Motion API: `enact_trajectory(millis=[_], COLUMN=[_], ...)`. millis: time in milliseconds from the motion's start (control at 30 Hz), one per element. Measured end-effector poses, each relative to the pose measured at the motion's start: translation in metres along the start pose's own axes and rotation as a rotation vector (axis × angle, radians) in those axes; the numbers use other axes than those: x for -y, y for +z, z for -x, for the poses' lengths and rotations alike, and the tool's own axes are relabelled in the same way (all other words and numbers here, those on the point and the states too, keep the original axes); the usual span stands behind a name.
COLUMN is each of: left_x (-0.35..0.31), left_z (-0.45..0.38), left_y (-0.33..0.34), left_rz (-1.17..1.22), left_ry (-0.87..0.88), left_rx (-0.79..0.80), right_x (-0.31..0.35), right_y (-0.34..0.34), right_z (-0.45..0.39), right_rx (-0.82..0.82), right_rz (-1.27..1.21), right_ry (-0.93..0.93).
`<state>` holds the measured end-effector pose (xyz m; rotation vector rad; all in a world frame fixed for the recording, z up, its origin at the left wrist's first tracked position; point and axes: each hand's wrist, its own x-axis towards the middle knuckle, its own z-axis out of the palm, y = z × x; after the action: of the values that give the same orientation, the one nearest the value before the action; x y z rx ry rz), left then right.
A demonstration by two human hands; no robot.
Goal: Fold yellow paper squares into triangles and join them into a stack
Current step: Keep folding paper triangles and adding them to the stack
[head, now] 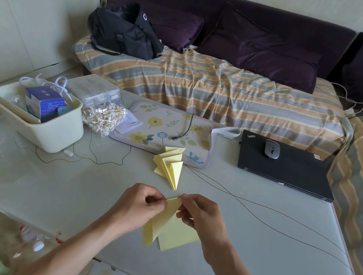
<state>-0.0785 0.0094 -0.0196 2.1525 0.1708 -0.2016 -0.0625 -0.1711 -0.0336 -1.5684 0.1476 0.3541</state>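
Both hands are low in the picture, above the near edge of the bench (251, 257). Between them is a folded yellow paper (169, 227). The left hand (140, 205) pinches its upper corner with curled fingers, and the right hand (201, 215) pinches the same top part from the other side; the paper hangs down under both grips. Further back, the stack of joined yellow triangles (169, 165) lies apart from the hands, partly on the flowered mat (154, 123).

home living room | purple sofa (238, 38) with striped cover (207, 89) | pale table (253, 245) | laptop (284, 165) | wardrobe doors (25, 3)
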Motion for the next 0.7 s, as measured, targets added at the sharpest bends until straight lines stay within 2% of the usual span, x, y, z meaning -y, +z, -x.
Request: enact_trajectory(millis=[167,467,700], left_x=[-0.0007,-0.0006,-0.0002], left_z=[0.0001,0.0009,-0.0002], left_y=[-0.0003,0.0011,0.0001], left_rz=[0.010,-0.002,-0.013], left_ry=[0.011,0.020,0.035], left_rx=[0.005,0.062,0.040], right_x=[-0.0003,0.0017,0.0021], right_y=[0.0001,0.0013,0.0024], right_z=[0.0016,0.0034,0.0034], right_rx=[0.110,0.082,0.033], right_rz=[0.075,0.155,0.094], right_ry=[0.033,-0.014,-0.013])
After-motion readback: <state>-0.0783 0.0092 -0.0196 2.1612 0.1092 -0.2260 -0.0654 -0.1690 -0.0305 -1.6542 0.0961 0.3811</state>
